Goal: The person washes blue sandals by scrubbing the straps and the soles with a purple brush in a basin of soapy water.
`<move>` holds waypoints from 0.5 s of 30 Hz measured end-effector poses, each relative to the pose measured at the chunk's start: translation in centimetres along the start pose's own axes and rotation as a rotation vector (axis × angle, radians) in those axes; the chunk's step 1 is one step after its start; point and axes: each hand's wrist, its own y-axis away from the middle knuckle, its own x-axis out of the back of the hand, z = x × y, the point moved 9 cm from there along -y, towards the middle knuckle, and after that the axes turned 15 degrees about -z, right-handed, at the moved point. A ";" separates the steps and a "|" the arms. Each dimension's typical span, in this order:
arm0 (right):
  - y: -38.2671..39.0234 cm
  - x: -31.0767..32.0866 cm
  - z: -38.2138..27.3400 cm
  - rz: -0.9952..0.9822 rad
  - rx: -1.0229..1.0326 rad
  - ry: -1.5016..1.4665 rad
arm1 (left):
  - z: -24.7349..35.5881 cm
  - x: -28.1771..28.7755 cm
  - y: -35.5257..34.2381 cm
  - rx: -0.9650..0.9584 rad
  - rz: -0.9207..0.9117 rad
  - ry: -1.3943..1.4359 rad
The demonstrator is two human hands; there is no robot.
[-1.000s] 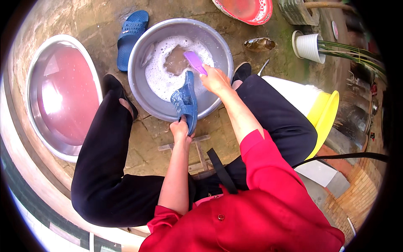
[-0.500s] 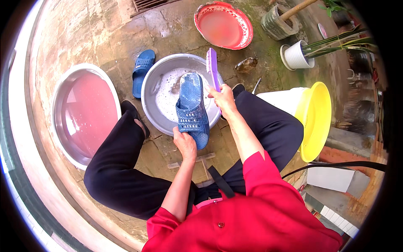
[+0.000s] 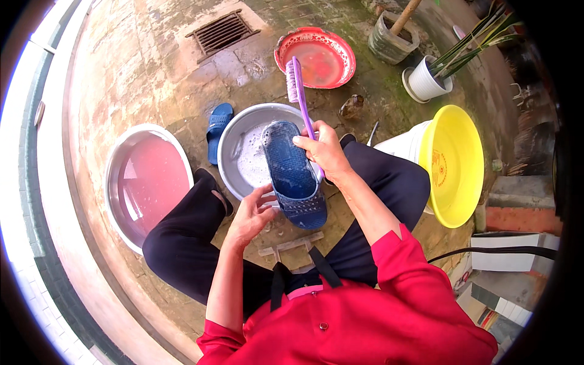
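A wet blue slipper point(image 3: 289, 161) is tilted over the near right part of a grey metal basin point(image 3: 228, 149) with foamy water. Its strap end points toward me. My right hand point(image 3: 326, 150) is closed round the handle of a purple scrub brush point(image 3: 302, 100), bristles facing left, and its thumb presses on the slipper's edge. Just left of the slipper, my left hand point(image 3: 250, 214) is open, fingers apart and close to its side; whether a fingertip touches is hard to tell. The other blue slipper point(image 3: 217, 129) lies on the ground left of the basin.
Pinkish water fills a metal basin point(image 3: 111, 201) by my left leg. Beyond the foamy basin sits a red patterned basin point(image 3: 347, 58). A yellow basin point(image 3: 471, 164) leans on its side against a white bucket point(image 3: 398, 145) at right. Potted plants and a drain grate point(image 3: 224, 33) are farther off.
My left hand has let go of the slipper and opened. The slipper has shifted toward me and tilted, with my right thumb now on its edge. The brush remains in my right hand.
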 end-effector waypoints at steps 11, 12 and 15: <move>0.7 -1.3 3.5 -0.030 -0.097 -0.206 | -2.7 -1.0 -4.5 -0.099 -0.028 0.946; 0.6 -1.1 3.9 -0.018 -0.112 -0.016 | -2.9 -1.3 -4.7 -0.090 -0.039 0.980; 1.1 -1.0 3.9 -0.012 -0.161 0.595 | -3.9 -0.6 -5.0 -0.093 0.002 0.943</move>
